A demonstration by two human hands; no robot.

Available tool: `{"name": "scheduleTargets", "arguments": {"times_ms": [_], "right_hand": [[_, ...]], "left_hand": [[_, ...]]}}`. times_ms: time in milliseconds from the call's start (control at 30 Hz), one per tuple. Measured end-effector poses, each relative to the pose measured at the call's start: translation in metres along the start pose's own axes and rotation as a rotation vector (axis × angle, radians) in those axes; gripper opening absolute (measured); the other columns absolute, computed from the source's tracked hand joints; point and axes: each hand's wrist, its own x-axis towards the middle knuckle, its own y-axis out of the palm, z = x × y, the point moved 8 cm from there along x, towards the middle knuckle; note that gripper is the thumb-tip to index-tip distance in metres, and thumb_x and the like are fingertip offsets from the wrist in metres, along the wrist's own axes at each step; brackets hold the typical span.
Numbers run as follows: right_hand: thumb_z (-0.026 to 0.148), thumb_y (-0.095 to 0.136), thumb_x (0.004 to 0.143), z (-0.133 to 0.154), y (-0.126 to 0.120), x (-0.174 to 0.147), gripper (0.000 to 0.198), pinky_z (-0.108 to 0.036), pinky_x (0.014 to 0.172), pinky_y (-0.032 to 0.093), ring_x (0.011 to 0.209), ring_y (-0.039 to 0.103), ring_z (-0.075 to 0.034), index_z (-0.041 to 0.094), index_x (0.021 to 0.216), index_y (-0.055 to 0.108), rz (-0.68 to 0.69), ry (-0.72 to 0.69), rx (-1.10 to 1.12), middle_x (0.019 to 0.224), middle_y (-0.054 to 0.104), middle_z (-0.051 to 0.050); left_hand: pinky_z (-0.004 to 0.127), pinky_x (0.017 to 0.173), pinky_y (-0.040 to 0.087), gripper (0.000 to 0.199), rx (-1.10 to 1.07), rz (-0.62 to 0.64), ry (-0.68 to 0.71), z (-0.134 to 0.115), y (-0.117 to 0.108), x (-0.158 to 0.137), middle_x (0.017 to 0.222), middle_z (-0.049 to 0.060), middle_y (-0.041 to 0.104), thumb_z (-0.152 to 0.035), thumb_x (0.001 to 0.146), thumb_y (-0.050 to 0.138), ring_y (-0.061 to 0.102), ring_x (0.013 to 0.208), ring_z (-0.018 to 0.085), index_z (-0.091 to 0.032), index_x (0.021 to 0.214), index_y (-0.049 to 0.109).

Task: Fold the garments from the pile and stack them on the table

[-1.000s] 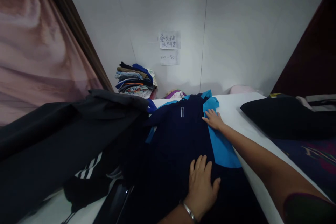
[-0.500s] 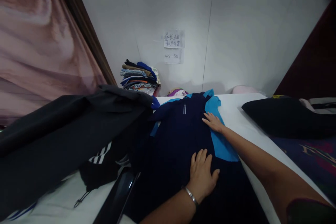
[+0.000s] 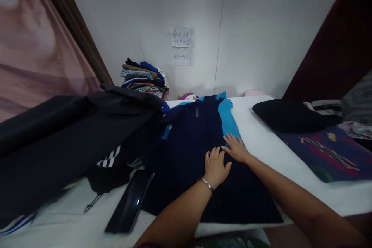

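Observation:
A navy jacket with bright blue panels lies spread on the white table. Its chest carries two short pale stripes, and a blue part is folded along its right side. My left hand, with a silver bangle at the wrist, rests palm down on the middle of the jacket, fingers extended. Just to its right, my right hand lies flat over the edge where navy meets blue, fingers spread. Neither hand grips the cloth.
A black phone lies left of the jacket. Dark garments are heaped at the left. Folded clothes are stacked at the back wall. A black garment and a patterned purple cloth lie at the right.
My view has shifted right and shows more of the near table edge. My right hand has slid down the jacket, closer to my left hand.

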Motion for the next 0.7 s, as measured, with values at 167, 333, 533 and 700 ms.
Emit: {"name": "scheduleTargets", "arguments": {"times_ms": [167, 333, 533, 700], "right_hand": [[0.055, 0.038, 0.093, 0.000, -0.013, -0.009, 0.062, -0.054, 0.116, 0.015, 0.146, 0.017, -0.029, 0.022, 0.146, 0.041, 0.010, 0.047, 0.124, 0.156, 0.029, -0.011], [0.058, 0.037, 0.093, 0.008, -0.023, -0.065, 0.064, -0.056, 0.116, 0.011, 0.146, 0.017, -0.029, 0.024, 0.146, 0.041, -0.110, 0.017, 0.127, 0.156, 0.030, -0.010], [0.059, 0.037, 0.092, 0.016, -0.002, -0.101, 0.064, -0.055, 0.116, 0.015, 0.145, 0.021, -0.030, 0.024, 0.145, 0.044, -0.032, -0.001, 0.050, 0.155, 0.030, -0.010], [0.058, 0.035, 0.093, 0.003, -0.012, -0.097, 0.062, -0.051, 0.117, 0.020, 0.145, 0.020, -0.028, 0.024, 0.144, 0.046, -0.061, 0.061, 0.205, 0.155, 0.031, -0.008]], "left_hand": [[0.048, 0.116, 0.023, 0.049, 0.017, 0.011, 0.004, -0.001, -0.003, 0.001, 0.148, 0.010, 0.045, -0.045, 0.090, 0.050, 0.033, 0.140, 0.025, -0.020, 0.132, 0.053], [0.045, 0.116, 0.024, 0.049, 0.011, 0.000, 0.006, 0.001, -0.003, 0.000, 0.148, 0.010, 0.044, -0.044, 0.090, 0.050, 0.033, 0.140, 0.024, -0.018, 0.132, 0.054], [0.045, 0.116, 0.023, 0.050, 0.017, -0.011, 0.001, 0.000, -0.002, 0.001, 0.148, 0.010, 0.045, -0.046, 0.090, 0.050, 0.033, 0.139, 0.025, -0.018, 0.132, 0.054], [0.043, 0.116, 0.025, 0.051, 0.016, -0.025, -0.003, 0.003, -0.004, -0.001, 0.147, 0.010, 0.045, -0.046, 0.091, 0.050, 0.033, 0.139, 0.025, -0.016, 0.132, 0.055]]}}
